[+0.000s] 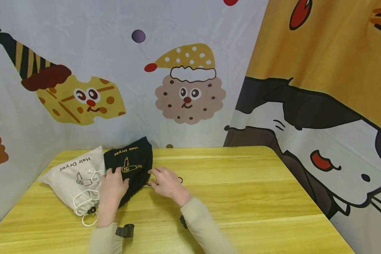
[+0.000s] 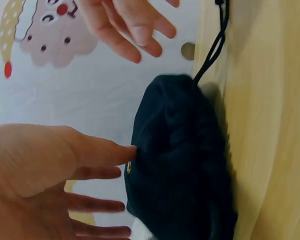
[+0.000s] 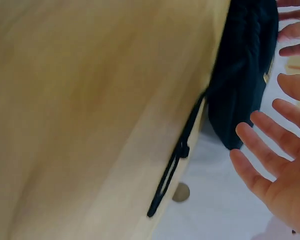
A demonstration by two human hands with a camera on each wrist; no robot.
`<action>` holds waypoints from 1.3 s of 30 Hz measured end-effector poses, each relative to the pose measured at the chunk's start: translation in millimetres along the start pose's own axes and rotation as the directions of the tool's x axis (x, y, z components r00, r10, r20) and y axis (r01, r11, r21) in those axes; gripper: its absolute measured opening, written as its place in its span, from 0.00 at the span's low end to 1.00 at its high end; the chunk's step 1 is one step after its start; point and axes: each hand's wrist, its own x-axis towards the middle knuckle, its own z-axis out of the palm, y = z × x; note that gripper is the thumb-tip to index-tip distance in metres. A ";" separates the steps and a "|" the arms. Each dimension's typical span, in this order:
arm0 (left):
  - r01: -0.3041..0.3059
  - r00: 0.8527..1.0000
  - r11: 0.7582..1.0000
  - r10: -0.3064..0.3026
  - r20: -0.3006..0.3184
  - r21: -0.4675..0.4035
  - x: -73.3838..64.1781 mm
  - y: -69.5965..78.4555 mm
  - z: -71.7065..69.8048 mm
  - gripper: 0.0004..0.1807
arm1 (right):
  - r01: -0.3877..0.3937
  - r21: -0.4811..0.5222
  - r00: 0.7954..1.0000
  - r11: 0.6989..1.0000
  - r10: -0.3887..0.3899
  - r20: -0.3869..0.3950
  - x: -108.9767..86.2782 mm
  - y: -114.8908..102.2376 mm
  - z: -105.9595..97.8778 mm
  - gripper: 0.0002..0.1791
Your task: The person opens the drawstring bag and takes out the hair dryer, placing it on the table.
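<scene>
A black drawstring bag (image 1: pixel 131 169) printed "Hair Dryer" in yellow lies at the back left of the table. My left hand (image 1: pixel 112 187) is at its left side, fingers spread and fairly straight; in the left wrist view the thumb tip meets the black cloth. At the bag's right edge is my right hand (image 1: pixel 166 183), its fingers loosely extended and gripping nothing. The black cord (image 3: pixel 177 160) trails from the bag past that hand. Left of the black bag lies a white drawstring bag (image 1: pixel 71 173) with the same print, partly overlapped by the left hand in the head view.
The white bag's cord (image 1: pixel 89 218) loops onto the wooden table (image 1: pixel 235 183) near a dark cord stopper (image 1: pixel 91 210). Behind the table hangs a cartoon-printed cloth (image 1: pixel 190 21). Dark bands (image 1: pixel 125 231) sit at both wrists.
</scene>
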 end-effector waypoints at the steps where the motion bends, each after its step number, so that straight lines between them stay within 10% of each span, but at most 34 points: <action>1: 0.010 1.000 1.000 -0.010 0.015 0.004 0.1 -3.2 -1.4 0.31 | 0.003 -0.011 1.000 1.000 -0.003 -0.002 1.5 -2.9 2.2 0.19; 18: -0.011 0.995 1.000 0.010 0.100 0.007 2.5 -16.1 -3.7 0.34 | 0.034 -0.324 0.999 0.945 -0.038 -0.007 18.0 -27.4 18.7 0.20; 26: -0.044 0.997 0.999 0.045 0.067 -0.016 4.9 -16.7 -2.6 0.34 | 0.013 -0.355 0.991 0.935 0.035 0.128 24.4 -33.2 14.8 0.20; 39: -0.112 0.992 0.994 0.112 0.052 -0.018 7.5 -8.2 3.3 0.34 | 0.008 -0.349 0.990 0.937 0.041 0.133 21.0 -20.5 11.0 0.21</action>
